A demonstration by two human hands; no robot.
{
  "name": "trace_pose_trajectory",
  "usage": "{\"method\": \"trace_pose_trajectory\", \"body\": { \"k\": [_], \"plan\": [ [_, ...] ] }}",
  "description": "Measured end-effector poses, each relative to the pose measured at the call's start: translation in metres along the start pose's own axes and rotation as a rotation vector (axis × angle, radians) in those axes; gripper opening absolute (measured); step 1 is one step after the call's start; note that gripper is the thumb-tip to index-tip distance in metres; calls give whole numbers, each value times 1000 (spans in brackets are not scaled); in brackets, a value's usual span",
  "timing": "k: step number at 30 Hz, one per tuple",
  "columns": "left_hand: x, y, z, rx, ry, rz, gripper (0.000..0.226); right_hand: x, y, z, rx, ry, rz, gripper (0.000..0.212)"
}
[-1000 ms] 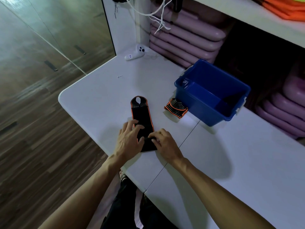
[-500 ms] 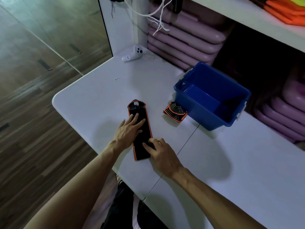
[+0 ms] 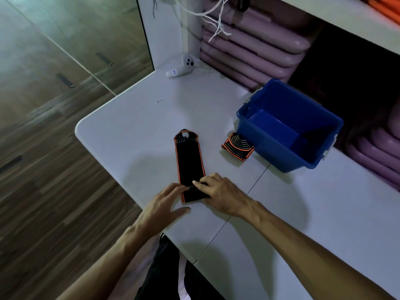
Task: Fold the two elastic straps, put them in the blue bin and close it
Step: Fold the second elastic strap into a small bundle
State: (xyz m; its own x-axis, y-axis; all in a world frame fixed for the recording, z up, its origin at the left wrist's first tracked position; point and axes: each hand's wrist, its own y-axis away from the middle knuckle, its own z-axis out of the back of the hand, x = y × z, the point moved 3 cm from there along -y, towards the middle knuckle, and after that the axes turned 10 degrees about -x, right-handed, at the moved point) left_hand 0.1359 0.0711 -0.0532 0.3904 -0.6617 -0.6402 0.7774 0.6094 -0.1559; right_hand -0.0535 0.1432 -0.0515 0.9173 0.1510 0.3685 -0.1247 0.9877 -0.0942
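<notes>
The right hand [image 3: 220,195] pinches the elastic strap [image 3: 189,161] end; the left hand [image 3: 160,204] fingers spread beside it. If released, the springy fold could reopen.

white controller [image 3: 180,69] (beside purple mats [image 3: 249,54])

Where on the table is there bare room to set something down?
Bare: the table between its left edge and the flat strap; also right of the right hand, nearer than the blue bin. Crowded: around the folded strap by the bin.
</notes>
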Motion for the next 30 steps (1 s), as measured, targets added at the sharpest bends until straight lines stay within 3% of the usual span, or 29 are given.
{"method": "trace_pose_trajectory", "body": {
  "k": [3,8,10,14,17,21,26,30],
  "plan": [
    [7,-9,-5,-46,-33,86,45,-5,-10,8,51,-158,-85,54],
    [13,-30,5,-78,10,212,33,-11,-25,18,57,-403,-344,26],
    [12,-40,8,-66,27,267,24,-13,-28,13,10,-472,-401,26],
    [11,-53,4,-68,87,431,29,-19,-30,2,-74,-495,-520,37],
    [9,-58,1,-97,40,440,33,-17,-36,4,-178,-468,-501,35],
    [0,-51,2,-199,-123,296,26,-13,-37,3,-291,-440,-468,19],
    [-2,-43,0,-255,-229,110,25,-19,-23,1,-146,-186,-278,61],
    [10,-36,-4,-104,-251,107,50,-21,-29,4,-140,-105,-176,60]
  ]
}}
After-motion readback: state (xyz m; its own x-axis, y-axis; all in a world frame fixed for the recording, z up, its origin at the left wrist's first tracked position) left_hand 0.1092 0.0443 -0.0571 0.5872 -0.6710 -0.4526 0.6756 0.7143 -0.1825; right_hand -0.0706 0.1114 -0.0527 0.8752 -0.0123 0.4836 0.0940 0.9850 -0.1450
